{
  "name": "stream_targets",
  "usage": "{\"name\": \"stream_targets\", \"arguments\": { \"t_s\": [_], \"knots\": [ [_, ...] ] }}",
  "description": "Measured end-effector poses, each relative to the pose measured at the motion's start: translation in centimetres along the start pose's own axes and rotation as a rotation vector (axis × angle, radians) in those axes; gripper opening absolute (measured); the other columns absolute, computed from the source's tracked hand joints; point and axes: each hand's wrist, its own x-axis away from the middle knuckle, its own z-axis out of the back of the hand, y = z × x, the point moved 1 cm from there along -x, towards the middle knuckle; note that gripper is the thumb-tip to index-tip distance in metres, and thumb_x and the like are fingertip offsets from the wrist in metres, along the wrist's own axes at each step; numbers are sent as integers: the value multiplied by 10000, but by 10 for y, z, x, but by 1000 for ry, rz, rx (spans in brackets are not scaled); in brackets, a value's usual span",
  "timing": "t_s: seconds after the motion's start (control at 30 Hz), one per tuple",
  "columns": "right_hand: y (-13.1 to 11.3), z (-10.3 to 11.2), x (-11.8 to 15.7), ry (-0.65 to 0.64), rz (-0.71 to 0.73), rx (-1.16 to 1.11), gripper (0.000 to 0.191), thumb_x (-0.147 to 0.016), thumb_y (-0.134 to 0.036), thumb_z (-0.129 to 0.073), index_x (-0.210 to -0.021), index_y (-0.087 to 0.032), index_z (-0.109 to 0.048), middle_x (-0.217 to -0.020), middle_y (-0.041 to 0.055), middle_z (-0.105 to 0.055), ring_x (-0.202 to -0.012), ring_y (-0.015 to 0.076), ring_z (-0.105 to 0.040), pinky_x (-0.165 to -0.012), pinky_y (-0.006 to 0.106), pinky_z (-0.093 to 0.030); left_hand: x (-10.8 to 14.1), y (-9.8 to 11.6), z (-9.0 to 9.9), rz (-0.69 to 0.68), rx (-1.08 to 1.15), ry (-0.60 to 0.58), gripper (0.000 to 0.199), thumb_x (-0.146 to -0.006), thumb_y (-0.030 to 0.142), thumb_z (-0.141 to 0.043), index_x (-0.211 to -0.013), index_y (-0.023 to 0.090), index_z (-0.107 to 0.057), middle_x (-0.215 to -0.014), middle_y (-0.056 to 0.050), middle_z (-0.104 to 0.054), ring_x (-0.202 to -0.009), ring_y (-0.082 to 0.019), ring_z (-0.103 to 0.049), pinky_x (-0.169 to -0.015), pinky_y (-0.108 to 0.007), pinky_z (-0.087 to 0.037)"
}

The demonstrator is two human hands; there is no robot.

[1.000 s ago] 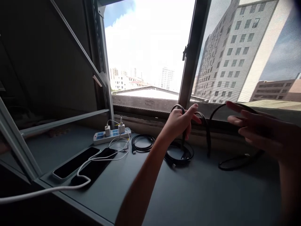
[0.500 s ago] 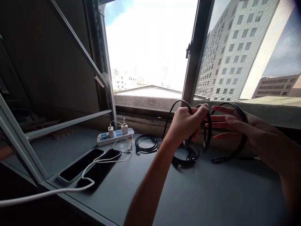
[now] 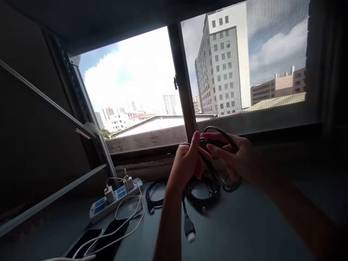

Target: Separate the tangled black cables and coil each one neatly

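Note:
My left hand [image 3: 186,163] is closed around a black cable [image 3: 210,165], thumb pointing up. A flat, wide-ended plug [image 3: 189,228], HDMI-like, dangles from that cable below my left wrist. My right hand [image 3: 240,157] is close by on the right, its fingers curled around loops of the same cable. One loop passes over the back of that hand. Behind and below the hands, a coiled black cable [image 3: 201,203] lies on the grey table [image 3: 225,232]. Another black coil [image 3: 147,195] rests to its left, partly hidden by my left forearm.
A white power strip [image 3: 116,206] with two chargers stands at the left. White cords [image 3: 122,235] run from it past two dark phones [image 3: 111,232] near the lower edge. A metal shelf frame [image 3: 57,194] rises on the left. Behind the table is a window [image 3: 175,72].
My right hand has moved in to my left, its stretched fingers now curled around the cable loops. The cable's plug now hangs in sight. The camera view has turned right and tilted.

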Motion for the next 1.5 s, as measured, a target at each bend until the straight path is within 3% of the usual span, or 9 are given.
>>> {"name": "stream_targets", "arguments": {
  "t_s": [0.17, 0.3, 0.57, 0.77, 0.97, 1.07, 1.2, 1.37, 1.5],
  "knots": [
    [-7, 23, -3, 121, -21, -24, 486, -826, -330, -569, -1259, -123, -497, -319, -97, -389, -305, 110, -474, -354, 177, -406, -2, 1, 20, 7, -38, 140, 655, -822, 642, -326, -406, 177, -524, -245, 13, -369, -215, -66, -355, -297, -193, -254],
    [-2, 30, -5, 88, -40, -49, 543, -841, -433, -525, -1286, -129, -456, -363, -102, -383, -249, 81, -352, -263, 167, -266, 0, 4, 22, -24, -41, 277, 626, -805, 639, -381, -391, 183, -494, -240, 29, -337, -210, -68, -347, -285, -195, -236],
    [-9, 12, 16, -251, 125, 273, 405, -716, -304, -684, -1086, -187, -568, -642, -42, -579, -551, 87, -513, -440, 154, -359, -4, -4, -17, -33, -79, 104, 678, -806, 657, -348, -354, 168, -475, -291, 4, -416, -258, -58, -376, -307, -190, -267],
    [-9, 21, 11, -103, 240, 352, 224, -777, -180, -537, -983, -175, -625, -756, -8, -627, -619, 99, -541, -537, 194, -398, 0, 5, -17, -118, -89, 157, 666, -860, 557, -348, -316, 177, -401, -235, 21, -320, -228, -54, -336, -317, -197, -256],
    [-9, 29, -1, 149, 276, 204, 380, -740, -77, -486, -1060, -191, -654, -684, -19, -602, -535, 83, -484, -453, 186, -345, 13, 13, -9, -672, 9, 747, 413, -823, 356, -534, -462, 196, -414, -358, 71, -374, -332, -63, -405, -373, -214, -305],
    [-12, 30, -1, 208, 317, 102, 352, -727, -68, -499, -1002, -189, -681, -640, -27, -580, -492, 67, -433, -424, 181, -312, 21, 18, -7, -920, -97, 888, 304, -800, 311, -582, -543, 204, -460, -471, 60, -431, -438, -85, -464, -460, -246, -379],
    [-17, 30, 3, 270, 387, 1, 332, -718, -64, -508, -953, -203, -697, -608, -37, -566, -446, 50, -377, -396, 175, -285, 26, 25, -10, -1030, -348, 875, 206, -711, 264, -676, -692, 219, -476, -666, 30, -495, -590, -107, -488, -581, -280, -413],
    [-22, 30, 12, 238, 465, -128, 324, -711, -61, -531, -917, -238, -708, -593, -43, -578, -405, 47, -368, -363, 181, -283, 14, 16, -15, -929, -454, 726, 542, -599, 361, -744, -1053, 221, -485, -1075, -48, -536, -911, -166, -541, -722, -299, -447],
    [-20, 29, 15, 271, 562, -175, 276, -713, -83, -564, -870, -261, -704, -594, -44, -598, -371, 47, -363, -346, 194, -284, -5, -3, -13, -644, -221, 540, 161, -812, 322, -520, -767, 181, -581, -708, -2, -613, -655, -102, -567, -621, -232, -447]
  ]
}}
